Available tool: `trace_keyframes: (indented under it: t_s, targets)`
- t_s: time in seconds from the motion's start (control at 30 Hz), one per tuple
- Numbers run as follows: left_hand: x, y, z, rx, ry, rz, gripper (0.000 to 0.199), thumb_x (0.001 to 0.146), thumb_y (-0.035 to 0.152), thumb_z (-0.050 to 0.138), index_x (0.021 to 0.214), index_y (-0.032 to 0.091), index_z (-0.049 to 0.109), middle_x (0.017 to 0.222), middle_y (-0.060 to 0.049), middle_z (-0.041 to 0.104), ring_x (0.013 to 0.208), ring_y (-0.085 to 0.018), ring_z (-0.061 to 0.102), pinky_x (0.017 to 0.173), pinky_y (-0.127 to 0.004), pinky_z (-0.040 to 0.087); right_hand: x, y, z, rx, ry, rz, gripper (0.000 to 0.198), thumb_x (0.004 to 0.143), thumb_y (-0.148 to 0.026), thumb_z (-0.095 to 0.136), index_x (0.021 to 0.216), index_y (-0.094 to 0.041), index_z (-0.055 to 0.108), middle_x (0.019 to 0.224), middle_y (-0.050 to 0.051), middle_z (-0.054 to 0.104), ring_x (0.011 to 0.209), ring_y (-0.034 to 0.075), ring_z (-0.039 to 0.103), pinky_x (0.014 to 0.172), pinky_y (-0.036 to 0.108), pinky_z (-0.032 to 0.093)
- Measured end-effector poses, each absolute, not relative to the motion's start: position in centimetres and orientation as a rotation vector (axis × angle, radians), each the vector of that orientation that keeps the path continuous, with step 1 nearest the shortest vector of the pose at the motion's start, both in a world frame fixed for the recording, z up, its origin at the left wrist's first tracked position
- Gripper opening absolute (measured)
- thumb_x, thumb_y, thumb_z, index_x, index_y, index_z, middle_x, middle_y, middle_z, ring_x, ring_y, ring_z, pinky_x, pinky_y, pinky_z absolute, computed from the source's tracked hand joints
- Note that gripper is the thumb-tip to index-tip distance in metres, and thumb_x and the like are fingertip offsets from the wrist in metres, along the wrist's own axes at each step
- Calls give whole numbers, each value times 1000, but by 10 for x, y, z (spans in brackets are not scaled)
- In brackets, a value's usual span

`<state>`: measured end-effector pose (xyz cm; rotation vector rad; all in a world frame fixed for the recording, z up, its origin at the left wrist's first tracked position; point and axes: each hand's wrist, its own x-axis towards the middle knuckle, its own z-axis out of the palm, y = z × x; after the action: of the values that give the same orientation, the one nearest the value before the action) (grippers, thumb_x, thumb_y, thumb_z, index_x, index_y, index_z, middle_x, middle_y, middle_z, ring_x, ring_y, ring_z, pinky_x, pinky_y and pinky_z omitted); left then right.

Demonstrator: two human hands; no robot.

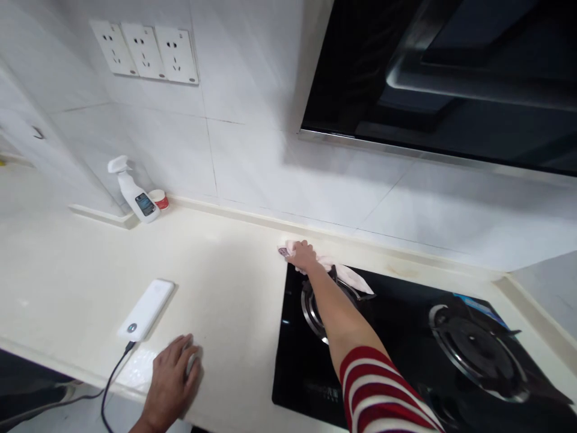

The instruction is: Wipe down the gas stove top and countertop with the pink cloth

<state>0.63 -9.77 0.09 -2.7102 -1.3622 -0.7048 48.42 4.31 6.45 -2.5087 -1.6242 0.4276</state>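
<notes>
My right hand [303, 256], stretched out past the back left corner of the black gas hob [383, 325], is closed on a pale pink cloth [354, 279]. The cloth trails to the right over the back of the left burner [313, 307], and its other end pokes out left of my fingers. My left hand [174, 376] rests near the front edge of the pale countertop [229, 337], holding nothing, its fingers slightly bent and the thumb apart. Beyond it lies a white power bank [148, 310] with a black cable [116, 367] plugged in.
A white spray bottle [137, 195] and a small red-and-white tub [159, 199] stand by the wall at the back left. The dark range hood [433, 78] overhangs the hob at upper right. A right burner [478, 349] sits farther along. Wall sockets [146, 51] are above the counter.
</notes>
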Motion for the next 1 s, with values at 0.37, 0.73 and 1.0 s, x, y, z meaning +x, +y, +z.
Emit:
trace_keyframes:
  t_s: [0.37,0.73,1.0]
  targets:
    - [6,-91,-1,-2728,-1388,-686,24,94,35,50,106,25,69,124,-8,67,120,-26,59,95,-40,44,394,15,59,-2278,-1712,429,24,85,-26,58,109,-21,60,122,7,54,111,23,47,92,34,36]
    - [7,-90,0,-2741,-1448,-640,29,93,36,48,108,23,69,128,-11,65,119,-28,57,93,-44,45,342,-75,57,-2152,-1513,455,17,83,-23,57,100,-22,55,114,6,55,107,21,51,91,32,39]
    - [11,-90,7,-2772,-1487,-638,31,93,36,47,109,22,69,129,-12,64,121,-29,55,96,-46,42,334,-190,41,-2005,-1370,374,17,77,-22,61,90,-25,50,103,4,54,100,22,52,89,35,44]
